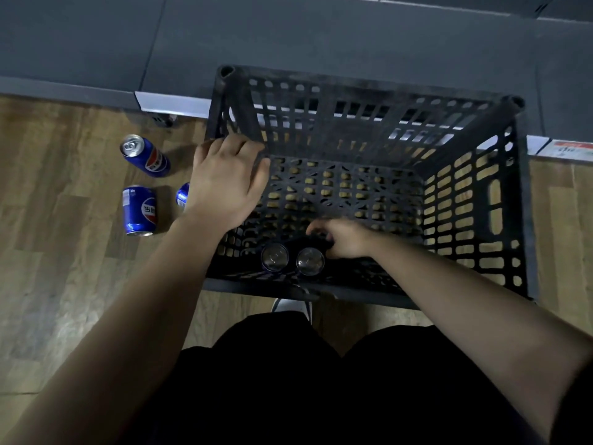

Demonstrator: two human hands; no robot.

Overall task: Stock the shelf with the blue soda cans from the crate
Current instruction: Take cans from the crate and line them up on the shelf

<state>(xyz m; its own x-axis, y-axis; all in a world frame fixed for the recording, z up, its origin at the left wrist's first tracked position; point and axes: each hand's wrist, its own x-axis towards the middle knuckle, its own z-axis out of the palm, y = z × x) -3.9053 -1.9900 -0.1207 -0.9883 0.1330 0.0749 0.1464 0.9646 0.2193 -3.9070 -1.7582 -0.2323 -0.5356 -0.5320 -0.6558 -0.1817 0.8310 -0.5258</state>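
A black lattice crate (523, 200) stands on the wood floor against the dark shelf base. Two blue cans stand upright in its near left corner, one (274, 256) beside the other (310, 261). My right hand (343, 239) is deep inside the crate, fingers curled right next to the second can; whether it grips anything I cannot tell. My left hand (224, 184) rests over the crate's left rim, fingers spread, holding nothing. On the floor to the left lie two blue cans, one (146, 155) farther, one (139, 210) nearer. A third can (183, 195) peeks out behind my left hand.
The dark grey shelf base (321, 33) runs across the top, with a pale price strip (173, 104) along its edge and a red label (571, 147) at the right. My black-clad legs and a shoe (292, 306) are just below the crate.
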